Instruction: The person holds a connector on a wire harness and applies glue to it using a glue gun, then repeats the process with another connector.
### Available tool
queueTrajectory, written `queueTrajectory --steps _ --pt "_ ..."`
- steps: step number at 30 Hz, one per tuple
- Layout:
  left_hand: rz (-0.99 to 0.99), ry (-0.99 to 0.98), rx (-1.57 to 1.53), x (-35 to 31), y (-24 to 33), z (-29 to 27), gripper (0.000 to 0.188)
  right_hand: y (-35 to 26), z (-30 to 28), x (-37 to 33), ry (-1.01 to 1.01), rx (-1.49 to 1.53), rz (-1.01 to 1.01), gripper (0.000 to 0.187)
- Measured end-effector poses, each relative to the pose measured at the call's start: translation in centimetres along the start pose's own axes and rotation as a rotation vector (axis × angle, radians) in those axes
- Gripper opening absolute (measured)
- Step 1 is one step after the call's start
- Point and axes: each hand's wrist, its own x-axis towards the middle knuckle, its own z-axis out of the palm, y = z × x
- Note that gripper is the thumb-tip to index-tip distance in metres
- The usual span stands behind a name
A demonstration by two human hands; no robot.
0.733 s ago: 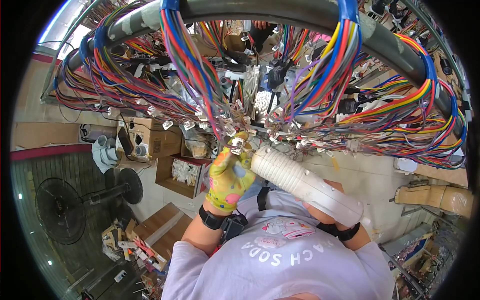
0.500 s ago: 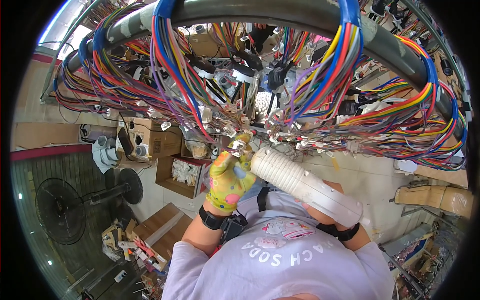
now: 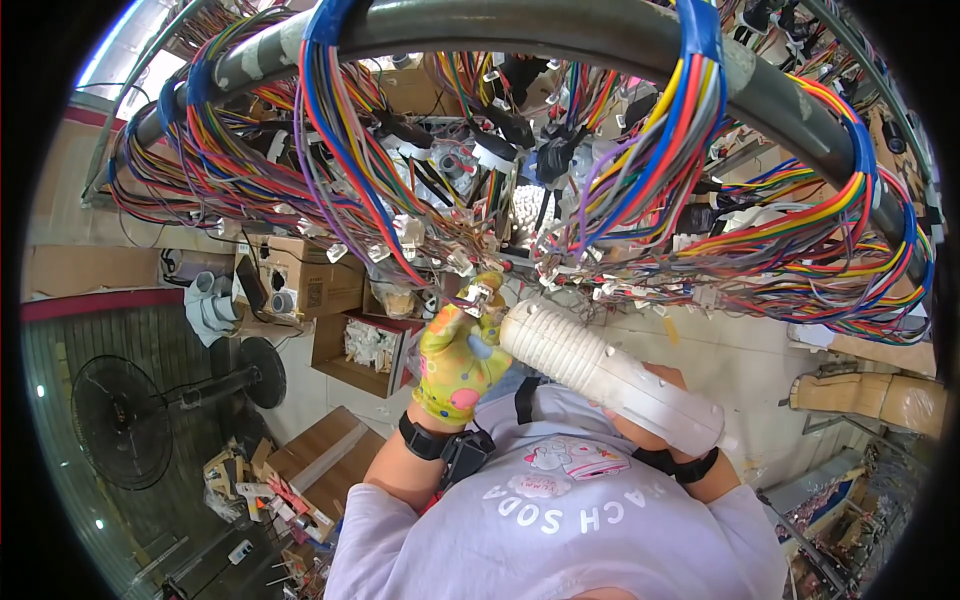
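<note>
My left hand [image 3: 462, 362], in a yellow patterned glove, is closed on a small white wire connector [image 3: 480, 294] below the hanging wire bundles. Its thumb and fingertips pinch the connector, and thin wires run up from there. A thick white cylinder [image 3: 610, 380] with a ribbed upper part slants across my right forearm [image 3: 640, 432]. Behind this cylinder my right hand is almost wholly hidden, so its fingers and whatever they hold cannot be made out. Wires with white connectors [image 3: 610, 292] hang close above both hands.
A dark curved bar [image 3: 540, 25] carries several taped bundles of coloured wires [image 3: 350, 150] across the top. At left are a black fan [image 3: 122, 422], a cardboard box [image 3: 315, 280] and an open box of white parts [image 3: 370, 345]. A brown wrapped package [image 3: 870, 395] lies at right.
The wire bundle above my left hand has swung slightly. The white cylinder has shifted a little. My left hand keeps its pinch on the connector in nearly the same place.
</note>
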Motion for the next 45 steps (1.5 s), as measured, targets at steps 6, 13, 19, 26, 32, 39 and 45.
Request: queueTrajectory --steps 6,13,19,26,32,39,45 --pt "-0.027 -0.074 -0.045 0.3 -0.1 -1.1 0.050 -0.1 -0.5 0.0 -0.028 -0.098 -0.013 0.025" --pt "-0.026 -0.090 -0.067 0.6 0.0 -1.5 0.051 0.5 -0.3 -0.3 -0.020 -0.062 0.034 0.032" --pt "0.012 -0.064 -0.037 0.5 -0.3 -0.9 0.049 0.5 -0.5 -0.3 -0.063 -0.171 -0.024 0.036" --pt "0.011 -0.048 -0.021 0.2 -0.2 -0.3 0.047 0.5 -0.7 -0.1 -0.097 -0.302 -0.062 0.039" --pt "-0.018 -0.045 -0.014 0.2 0.1 -0.8 0.049 1.7 -0.7 -0.5 -0.102 -0.156 0.002 0.043" --pt "-0.029 -0.029 -0.028 0.3 0.0 -1.0 0.052 1.2 0.0 -0.2 -0.048 -0.152 -0.081 0.031" --pt "-0.076 -0.085 -0.079 0.1 0.0 -1.3 0.053 1.5 -0.2 0.1 0.020 -0.253 -0.189 0.023"
